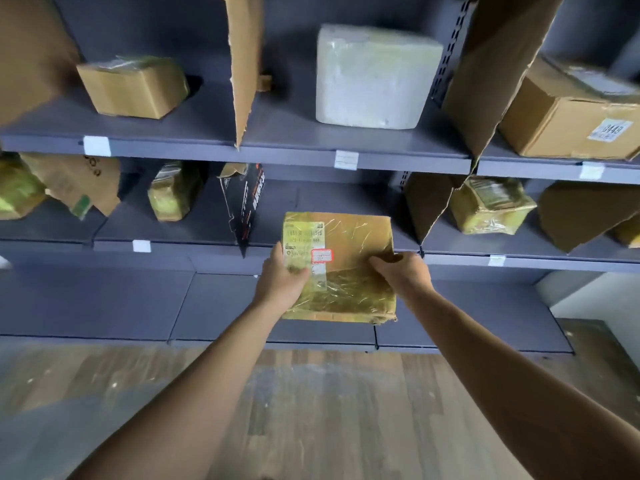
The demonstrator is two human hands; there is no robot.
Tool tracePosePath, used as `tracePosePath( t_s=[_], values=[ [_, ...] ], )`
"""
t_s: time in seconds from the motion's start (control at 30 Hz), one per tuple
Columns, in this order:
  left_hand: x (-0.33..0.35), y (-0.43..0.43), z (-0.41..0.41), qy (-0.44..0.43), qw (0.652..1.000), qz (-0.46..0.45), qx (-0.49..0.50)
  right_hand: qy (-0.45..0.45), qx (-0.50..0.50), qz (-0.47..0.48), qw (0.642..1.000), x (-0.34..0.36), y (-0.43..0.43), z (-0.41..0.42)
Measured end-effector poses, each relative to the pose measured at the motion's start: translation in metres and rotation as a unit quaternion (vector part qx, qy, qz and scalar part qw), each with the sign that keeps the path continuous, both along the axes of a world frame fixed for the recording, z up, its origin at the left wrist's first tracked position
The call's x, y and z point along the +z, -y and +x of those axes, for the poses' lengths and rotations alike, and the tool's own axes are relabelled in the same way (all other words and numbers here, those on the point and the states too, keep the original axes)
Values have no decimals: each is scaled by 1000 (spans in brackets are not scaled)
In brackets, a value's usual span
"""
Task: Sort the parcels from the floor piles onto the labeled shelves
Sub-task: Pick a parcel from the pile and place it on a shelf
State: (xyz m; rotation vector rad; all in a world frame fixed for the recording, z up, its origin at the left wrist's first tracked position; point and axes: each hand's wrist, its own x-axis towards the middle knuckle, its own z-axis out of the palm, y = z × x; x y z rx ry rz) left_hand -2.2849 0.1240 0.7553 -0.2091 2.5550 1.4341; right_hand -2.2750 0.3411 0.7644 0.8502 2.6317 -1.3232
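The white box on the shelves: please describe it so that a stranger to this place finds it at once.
On the grey shelving, look at the upper shelf, in the middle bay between two torn cardboard dividers. The white box stands there alone. Every other parcel is brown cardboard or wrapped in yellowish tape.

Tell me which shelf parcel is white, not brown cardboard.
The white block-shaped parcel on the upper shelf, in the middle bay between two cardboard dividers. The other parcels are brown cardboard or wrapped in yellowish tape.
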Motion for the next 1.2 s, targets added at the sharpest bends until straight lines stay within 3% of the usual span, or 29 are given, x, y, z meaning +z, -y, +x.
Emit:
tracePosePath(
  t_s=[0.27,0.5,0.8,0.97,1.1,1.2],
  values=[
    [-13,6,-75,30,996,71,-55,-34,-11,-23,999,-34,-11,-74],
    [-32,-3,-121,25,982,-26,-186,-40,40,-121,991,-54,-36,-118],
    [-55,-23,-165,-30,976,-127,-176,-68,187,-177,964,-69,-57,-153],
    [-60,-28,-190,-129,972,-167,-103,-117,175,-86,974,-81,-61,-173],
    [-62,-32,-206,-202,934,-282,-82,-148,104,110,977,-90,-57,-190],
    [-61,-41,-215,-212,922,-318,-64,-194,100,154,964,-94,-51,-198]
  ],
)
